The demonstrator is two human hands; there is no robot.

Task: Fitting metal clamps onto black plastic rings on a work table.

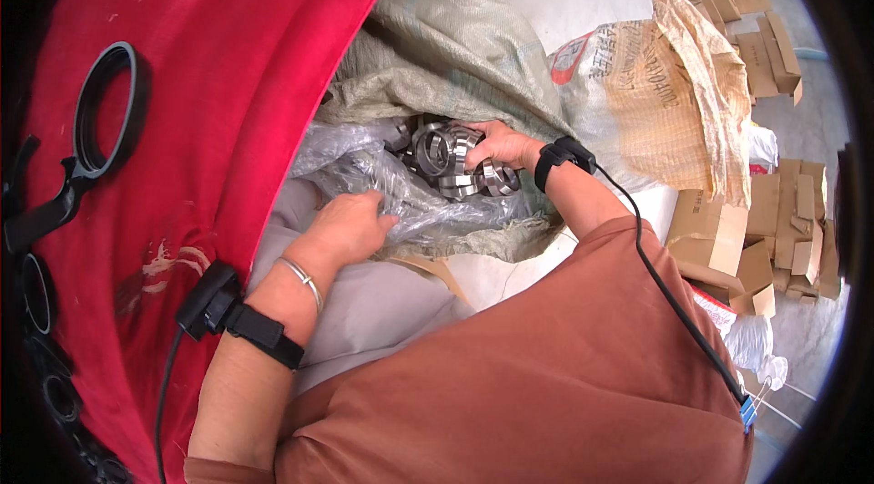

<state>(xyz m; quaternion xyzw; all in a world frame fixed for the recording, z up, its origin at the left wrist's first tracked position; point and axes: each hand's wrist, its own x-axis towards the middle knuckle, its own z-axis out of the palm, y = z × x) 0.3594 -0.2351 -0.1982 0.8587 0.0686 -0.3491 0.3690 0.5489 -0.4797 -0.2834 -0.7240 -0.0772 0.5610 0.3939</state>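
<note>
Shiny metal rings (435,152) lie heaped in a clear plastic liner (350,161) inside a grey-green woven sack (446,38). My right hand (494,145) reaches into the sack mouth, its thumb and fingers closed around some of the rings; the fingertips are partly hidden among them. At the near side of the opening, my left hand (353,224) has its fingers curled at the edge of the plastic liner and seems to pinch it. Its fingertips are mostly hidden.
A red cloth-covered surface (200,74) rises on the left, with black ring-shaped parts with handles (105,115) on it. A yellowish woven sack (651,92) stands beyond my right arm. Cardboard boxes (706,234) are piled at the right. Cables run from both wrist straps.
</note>
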